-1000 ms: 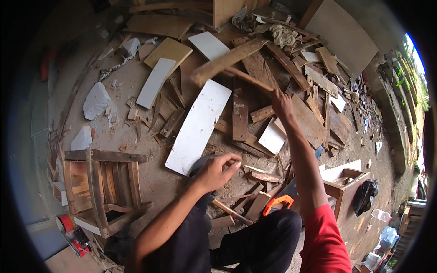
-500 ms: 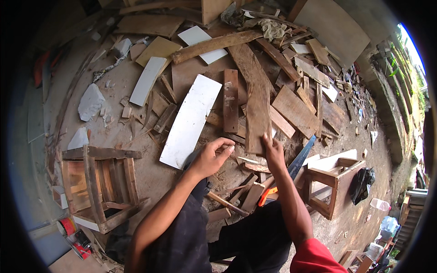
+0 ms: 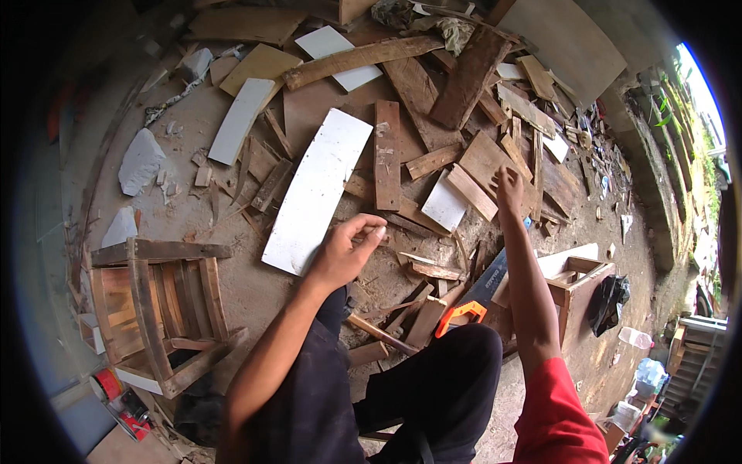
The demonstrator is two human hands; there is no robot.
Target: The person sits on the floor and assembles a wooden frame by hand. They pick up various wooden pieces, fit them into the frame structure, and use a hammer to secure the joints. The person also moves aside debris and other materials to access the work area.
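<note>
My left hand (image 3: pixel 345 249) is closed in a pinch beside the lower edge of a long white board (image 3: pixel 317 193); whatever lies between the thumb and fingers is too small to name. My right hand (image 3: pixel 508 187) reaches out over the scrap wood, fingers loosely bent and apart, with no plank in it. Beyond it a dark brown plank (image 3: pixel 471 77) slants across the pile. A narrow brown board with holes (image 3: pixel 387 155) lies right of the white board. Below my right hand, a handsaw (image 3: pixel 487 284) with an orange handle leans among offcuts.
A wooden stool-like frame (image 3: pixel 158 309) lies at the left, near red cans (image 3: pixel 112 383). At the right stands a small wooden box frame (image 3: pixel 576 286) with a black plastic bag (image 3: pixel 609 304). White rubble (image 3: pixel 141 162) and plastic bottles (image 3: pixel 649 375) sit farther out. A hammer-like wooden handle (image 3: pixel 382 334) lies near my knees.
My right hand has let go of the brown plank and moved farther out. The plank now lies farther away, uncovering a small white board. My left hand keeps its pinch.
</note>
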